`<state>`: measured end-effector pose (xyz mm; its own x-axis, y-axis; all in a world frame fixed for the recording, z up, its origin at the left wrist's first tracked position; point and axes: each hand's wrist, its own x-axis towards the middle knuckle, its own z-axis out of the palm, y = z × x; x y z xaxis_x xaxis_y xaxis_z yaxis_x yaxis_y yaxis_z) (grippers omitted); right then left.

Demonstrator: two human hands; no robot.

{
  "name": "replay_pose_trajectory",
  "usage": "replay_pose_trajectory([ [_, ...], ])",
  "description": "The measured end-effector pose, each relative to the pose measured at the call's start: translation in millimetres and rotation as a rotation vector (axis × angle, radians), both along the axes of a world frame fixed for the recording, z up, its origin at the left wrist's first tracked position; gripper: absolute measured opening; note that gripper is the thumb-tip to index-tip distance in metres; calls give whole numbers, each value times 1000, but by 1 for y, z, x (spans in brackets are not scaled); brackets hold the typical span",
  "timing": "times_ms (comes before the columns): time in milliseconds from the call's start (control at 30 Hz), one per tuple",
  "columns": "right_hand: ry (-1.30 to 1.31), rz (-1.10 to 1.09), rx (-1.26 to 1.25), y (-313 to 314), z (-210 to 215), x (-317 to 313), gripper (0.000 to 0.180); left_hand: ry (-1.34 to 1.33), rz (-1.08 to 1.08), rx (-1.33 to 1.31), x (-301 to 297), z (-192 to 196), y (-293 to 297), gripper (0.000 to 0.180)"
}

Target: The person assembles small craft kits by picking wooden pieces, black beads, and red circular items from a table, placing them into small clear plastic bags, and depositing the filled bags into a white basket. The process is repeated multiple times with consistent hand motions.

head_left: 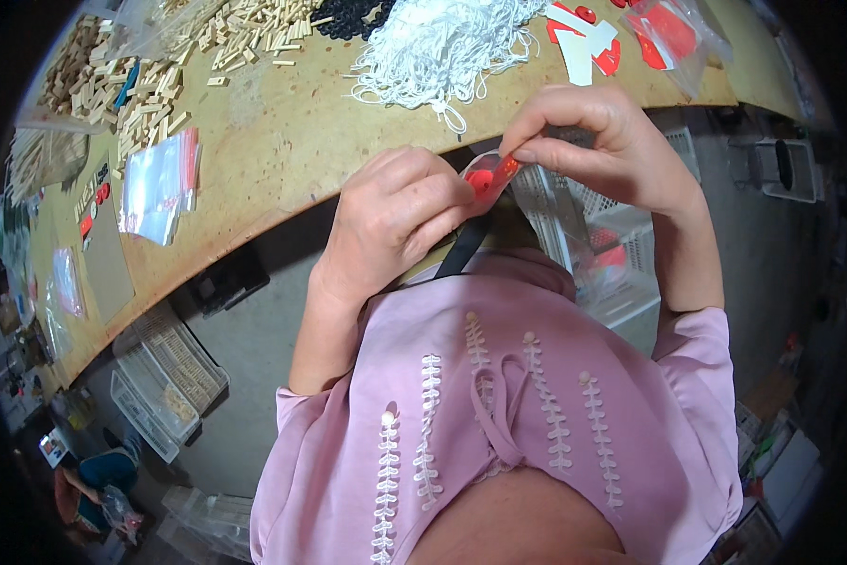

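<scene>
1. Your left hand (400,212) and right hand (598,141) meet just off the near edge of the surface (282,141), above your lap. Both grips are closed on one small clear bag (489,176) with red pieces inside.
2. The bag lies between the two grips, long axis slanting from lower left to upper right. Left fingers pinch its lower end; right fingertips pinch the upper end. Neither hand is nearer.
3. On the surface, well apart from the hands: a tangle of white string (442,47) directly ahead; red and white cut shapes (588,42) to the right; a clear bag of red parts (668,38) beyond them.
4. Left side: a stack of flat clear bags (160,188), wooden sticks (141,94) behind it.
</scene>
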<state>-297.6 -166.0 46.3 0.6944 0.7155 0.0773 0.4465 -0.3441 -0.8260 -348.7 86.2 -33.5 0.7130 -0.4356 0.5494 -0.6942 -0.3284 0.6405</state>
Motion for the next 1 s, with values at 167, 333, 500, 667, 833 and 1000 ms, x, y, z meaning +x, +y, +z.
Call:
replay_pose_trajectory([
  [167,409,-49,115,-2,2,20,9,43,-17,-15,3,0,0,11],
  [333,240,-39,-164,9,-10,18,8,21,6,-26,8,-1,-3,11],
  [500,166,-57,-334,22,-6,7,8,29,27,-27,11,-6,-4,11],
  [667,261,-70,99,8,-24,17,7,86,29,-91,10,-7,-2,11],
  [833,92,88,-157,20,-33,5,11,58,40,-88,9,-9,-7,11],
  [1000,132,141,-100,8,-35,15,14,32,70,-78,6,-11,-6,12],
])
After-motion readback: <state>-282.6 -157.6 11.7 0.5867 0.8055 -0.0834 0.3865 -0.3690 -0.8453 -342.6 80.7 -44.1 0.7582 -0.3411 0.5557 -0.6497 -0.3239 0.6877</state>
